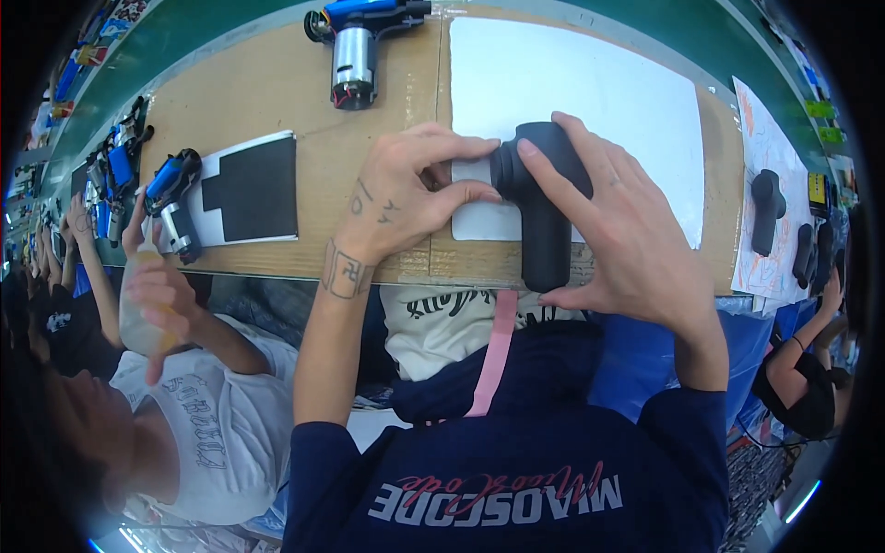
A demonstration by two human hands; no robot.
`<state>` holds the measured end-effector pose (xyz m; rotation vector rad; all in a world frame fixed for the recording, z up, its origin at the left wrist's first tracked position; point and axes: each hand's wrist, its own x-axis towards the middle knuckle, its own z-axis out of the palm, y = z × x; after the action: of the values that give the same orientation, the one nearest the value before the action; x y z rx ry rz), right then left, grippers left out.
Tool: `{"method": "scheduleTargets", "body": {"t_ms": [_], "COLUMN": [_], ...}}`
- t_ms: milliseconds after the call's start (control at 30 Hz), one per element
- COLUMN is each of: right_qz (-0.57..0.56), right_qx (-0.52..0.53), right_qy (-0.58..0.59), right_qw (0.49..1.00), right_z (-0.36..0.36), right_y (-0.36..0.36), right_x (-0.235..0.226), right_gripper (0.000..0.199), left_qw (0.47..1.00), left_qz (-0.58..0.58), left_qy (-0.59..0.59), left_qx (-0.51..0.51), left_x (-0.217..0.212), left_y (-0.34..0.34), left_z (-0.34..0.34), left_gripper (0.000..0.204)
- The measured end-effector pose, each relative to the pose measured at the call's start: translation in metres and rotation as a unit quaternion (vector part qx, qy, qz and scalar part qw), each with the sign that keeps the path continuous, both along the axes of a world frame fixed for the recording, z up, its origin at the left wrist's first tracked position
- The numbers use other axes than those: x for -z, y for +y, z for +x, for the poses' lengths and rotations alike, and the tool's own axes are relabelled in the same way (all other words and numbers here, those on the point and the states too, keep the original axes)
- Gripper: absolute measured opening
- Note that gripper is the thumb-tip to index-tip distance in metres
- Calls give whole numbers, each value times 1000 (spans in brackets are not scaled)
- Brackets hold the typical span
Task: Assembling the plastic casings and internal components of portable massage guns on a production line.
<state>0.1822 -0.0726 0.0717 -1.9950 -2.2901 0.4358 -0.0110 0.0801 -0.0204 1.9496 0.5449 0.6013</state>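
A black massage gun [546, 241] is held over the near edge of the table, its handle pointing toward me and its round nose facing left. My right hand [636, 217] wraps the body from the right, with fingers over the top of the head and the thumb by the handle's lower end. With thumb and fingertips, my left hand [410, 189] pinches at the ringed nose of the massage gun. Under and beyond it lies a white sheet [618, 78] on the brown tabletop [249, 88].
A blue-and-silver motor assembly [356, 55] lies at the far middle. Left of me is a black cut-out sheet [258, 189] on white. A co-worker's hand [166, 300] holds a translucent bottle near another motor assembly [175, 198]. Another black massage gun [764, 212] rests on scribbled paper [751, 124] at right.
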Motion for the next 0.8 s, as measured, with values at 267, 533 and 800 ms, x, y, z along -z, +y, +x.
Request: {"method": "scheduleTargets", "body": {"t_ms": [267,533,800], "right_qz": [-5,40,263], "right_qx": [-1,-49,21], "right_qy": [-37,8,492], "right_qw": [999,998,830], "right_z": [-3,18,5], "right_y": [1,11,49], "right_x": [1,-4,31], "right_gripper": [129,80,32], "left_qw": [1000,997,997], "left_qz": [18,73,-37], "left_qy": [6,-17,-69], "left_qx": [6,25,-7], "left_x": [0,-5,7], "left_y": [1,0,2], "left_z": [2,-1,1], "left_gripper": [41,35,39]}}
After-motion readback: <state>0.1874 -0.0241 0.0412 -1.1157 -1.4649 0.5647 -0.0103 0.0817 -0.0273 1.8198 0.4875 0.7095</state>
